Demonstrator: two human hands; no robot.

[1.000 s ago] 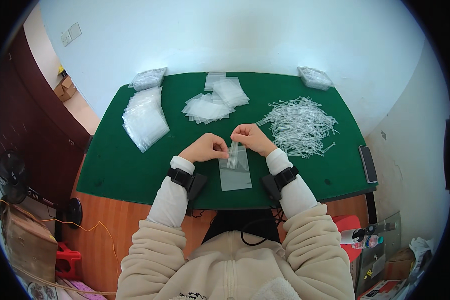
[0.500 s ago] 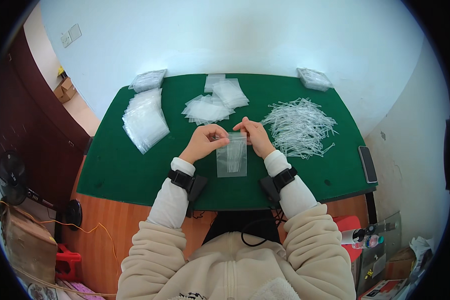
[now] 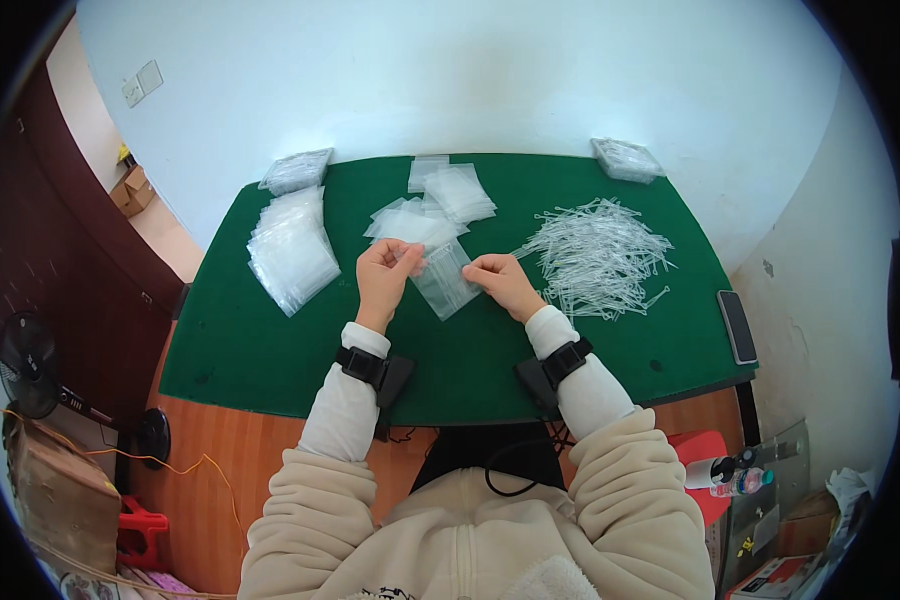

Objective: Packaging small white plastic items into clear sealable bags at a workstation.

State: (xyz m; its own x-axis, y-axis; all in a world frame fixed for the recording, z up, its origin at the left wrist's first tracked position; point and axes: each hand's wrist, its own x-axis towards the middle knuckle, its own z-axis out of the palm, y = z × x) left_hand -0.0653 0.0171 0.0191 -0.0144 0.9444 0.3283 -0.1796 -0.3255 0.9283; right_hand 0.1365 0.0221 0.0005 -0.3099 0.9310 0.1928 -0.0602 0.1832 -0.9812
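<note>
A small clear zip bag [image 3: 444, 290] hangs tilted between my two hands, with thin clear pieces inside it. Its upper left corner is pinched in the closed fingers of my left hand [image 3: 382, 278]. My right hand [image 3: 510, 284] grips the bag's right side between thumb and fingers. Just beyond it lies a loose spread of flat clear bags [image 3: 415, 222], partly covered by the held bag and left hand. To the right is a heap of thin clear plastic sticks with looped ends [image 3: 605, 258]. Fanned, overlapping clear bags [image 3: 292, 250] lie to the left.
Bundles of clear packets stand at the back left [image 3: 297, 170] and back right [image 3: 627, 159] of the green table [image 3: 270, 370]. A phone [image 3: 737, 327] lies by the right edge. A wall [image 3: 450, 80] rises behind; a fan [image 3: 32, 365] stands at left.
The bag has turned from upright to slanted and shifted slightly left and away from me. My left hand has moved a little left; the right hand has come down to grip the bag's side.
</note>
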